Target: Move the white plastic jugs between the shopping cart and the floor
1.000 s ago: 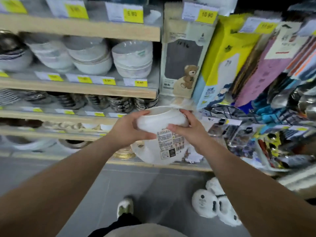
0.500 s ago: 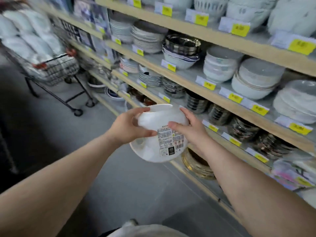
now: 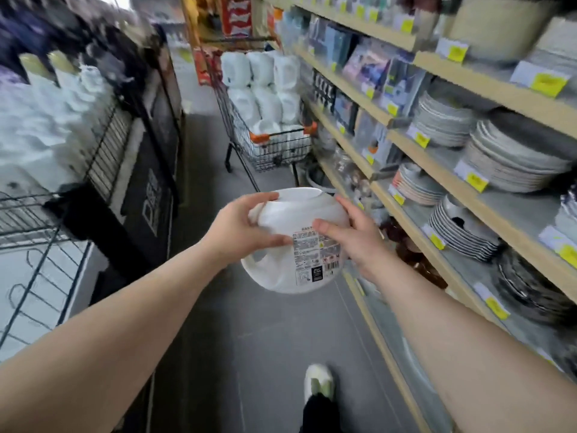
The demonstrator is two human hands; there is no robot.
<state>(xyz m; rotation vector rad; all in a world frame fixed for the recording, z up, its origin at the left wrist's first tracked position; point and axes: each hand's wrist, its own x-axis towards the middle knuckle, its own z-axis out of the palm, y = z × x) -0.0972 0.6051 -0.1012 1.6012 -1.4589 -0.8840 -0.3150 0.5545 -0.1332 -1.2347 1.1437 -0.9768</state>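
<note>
I hold a round white plastic jug [image 3: 285, 270] with a printed label in front of me at chest height, its base turned away from me. My left hand [image 3: 240, 232] grips its left side and my right hand [image 3: 352, 239] grips its right side over the label. Ahead down the aisle stands a black wire shopping cart [image 3: 274, 151] with orange corner caps. Several white jugs [image 3: 262, 85] are piled high in it.
Wooden shelves [image 3: 437, 157] with stacked plates and bowls run along my right. A black wire rack [image 3: 103, 157] and dark display stand line the left. Grey floor [image 3: 274, 339] runs between them toward the cart. My shoe [image 3: 318, 382] shows below.
My view has swung left from the shelves to look down the aisle; the cart now lies straight ahead and nearer. Both hands keep the same hold on the jug.
</note>
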